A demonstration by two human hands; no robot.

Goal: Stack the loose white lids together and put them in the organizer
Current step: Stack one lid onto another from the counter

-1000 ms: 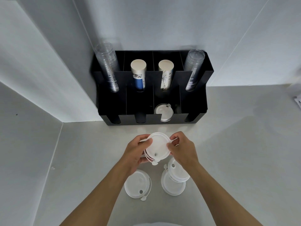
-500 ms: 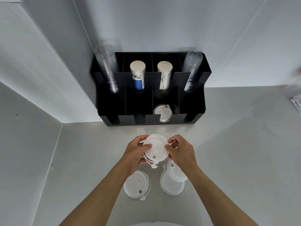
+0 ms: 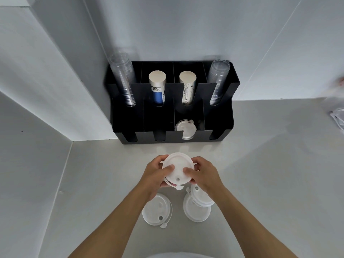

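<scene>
Pale grey countertop [image 3: 270, 174] ran into a corner of plain white walls, and the black organizer [image 3: 217, 118] stood pushed back against the rear wall, close beside a white pillar [image 3: 55, 81] that jutted forward on its left. Its back row held, from left to right, a sleeve of clear cups [image 3: 122, 79], a paper-cup stack with a blue band [image 3: 157, 86], a second paper-cup stack with a sketched print [image 3: 187, 86] and another sleeve of clear cups [image 3: 216, 81]. One white lid [image 3: 186, 130] already sat in the front compartment third from the left; the other front slots looked dark and I could not tell what they held.

Just in front of the organizer, raised off the counter, the person's left hand [image 3: 154, 175] and right hand [image 3: 204, 175] held a small stack of white lids [image 3: 177, 168] between them, fingers curled round the rims from either side and both thumbs pressed flat on the top lid. Nearer the person than that, a single loose lid [image 3: 156, 211] lay flat on the counter, and to its right two more lids [image 3: 199, 207] lay overlapping, the upper one partly under the right wrist.

Bare counter spread wide to the right of the organizer, as far as some blurred crumpled plastic [image 3: 337, 116] at the frame's edge. To the left the pillar closed things in.
</scene>
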